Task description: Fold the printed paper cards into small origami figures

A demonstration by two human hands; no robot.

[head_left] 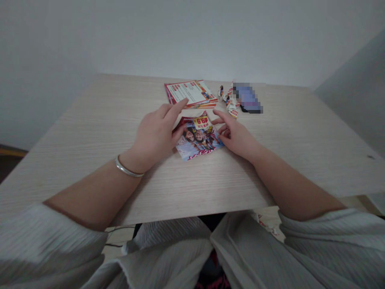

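Note:
A printed flyer (200, 140) lies on the table in front of me, showing pictured people and a yellow price patch. Its top edge is slightly raised and looks creased. My left hand (161, 128) is at its left side, thumb resting on the paper and index finger stretched out past the top edge. A silver bangle circles that wrist. At the right edge, my right hand (233, 134) touches the flyer with its thumb side; its fingers are loosely bent and apart. The undersides of both hands are hidden.
A stack of similar flyers (189, 92) lies behind the hands. Right of it are crumpled or folded paper pieces (230, 102) beside a phone (249, 98), partly blurred out. The pale wooden table (90, 120) meets a wall (192, 36) at the back.

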